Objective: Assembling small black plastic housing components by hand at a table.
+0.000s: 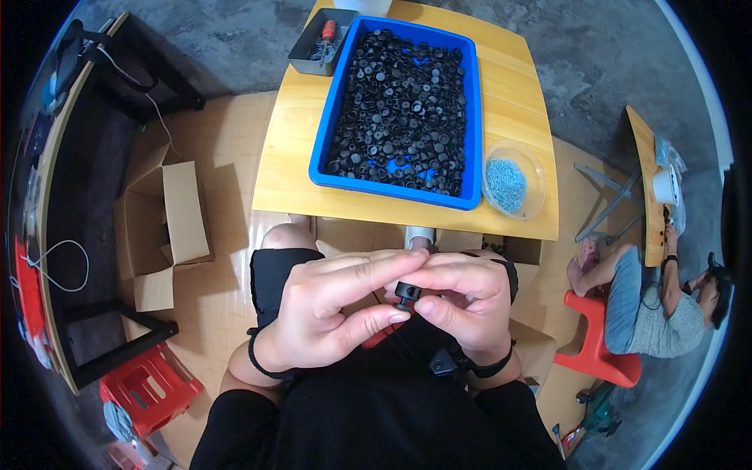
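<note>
In front of my lap, my left hand point(333, 305) and my right hand point(468, 294) meet around a small black plastic part point(406, 293). It has a blocky upper piece with a hole and a round knob below. My left thumb presses near the knob, while my right thumb and fingers pinch the part's right side. Beyond my hands, a blue tray point(392, 190) on the table holds a heap of loose black plastic caps and pieces point(399, 110). Beside it, a clear round tub point(538, 172) contains many small silvery screws point(505, 185).
The yellow wooden table point(290, 157) also bears a grey bin point(312, 66) with a red-handled tool point(328, 31). An open cardboard box point(186, 204) and red stool point(149, 392) are at left. Another person point(666, 317) sits at right by a second table point(647, 188).
</note>
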Motion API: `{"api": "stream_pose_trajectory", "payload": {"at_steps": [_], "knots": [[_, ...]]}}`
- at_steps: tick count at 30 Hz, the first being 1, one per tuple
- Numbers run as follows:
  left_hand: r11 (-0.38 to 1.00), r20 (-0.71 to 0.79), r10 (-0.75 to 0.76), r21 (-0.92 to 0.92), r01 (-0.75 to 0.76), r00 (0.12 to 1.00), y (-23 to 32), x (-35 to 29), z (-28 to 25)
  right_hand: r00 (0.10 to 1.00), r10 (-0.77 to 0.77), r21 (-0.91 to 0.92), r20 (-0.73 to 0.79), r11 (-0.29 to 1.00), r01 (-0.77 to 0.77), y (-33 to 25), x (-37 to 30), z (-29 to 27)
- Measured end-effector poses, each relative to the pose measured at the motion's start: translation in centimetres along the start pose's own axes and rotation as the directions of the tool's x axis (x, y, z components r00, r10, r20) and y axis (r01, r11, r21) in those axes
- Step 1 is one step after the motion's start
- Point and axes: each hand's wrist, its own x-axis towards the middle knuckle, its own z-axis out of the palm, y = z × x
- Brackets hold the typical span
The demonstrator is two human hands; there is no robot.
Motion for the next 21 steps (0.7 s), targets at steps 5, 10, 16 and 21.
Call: {"api": "stream_pose_trajectory", "payload": {"at_steps": [5,10,16,21], "knots": [[0.962,-0.033,0.223,0.172,-0.214,0.974,-0.7,0.1,0.5,0.998,-0.022,-0.105,0.051,0.994,0.027,-0.3,-0.1,-0.2],[0.918,-0.042,0.324,0.257,-0.303,0.945,-1.4,-0.2,0.8,0.993,0.081,-0.003,0.086,0.997,-0.081,-0.4,-0.4,-0.5],[0.905,-0.054,0.340,0.289,-0.311,0.939,-2.4,-0.7,1.1,0.980,0.146,0.180,0.137,0.969,-0.169,0.0,-0.5,-0.5],[0.955,-0.097,0.133,0.281,-0.101,0.986,-3.0,0.0,2.2,0.952,0.306,0.387,0.028,0.874,-0.292,1.5,-1.1,-0.9]]}}
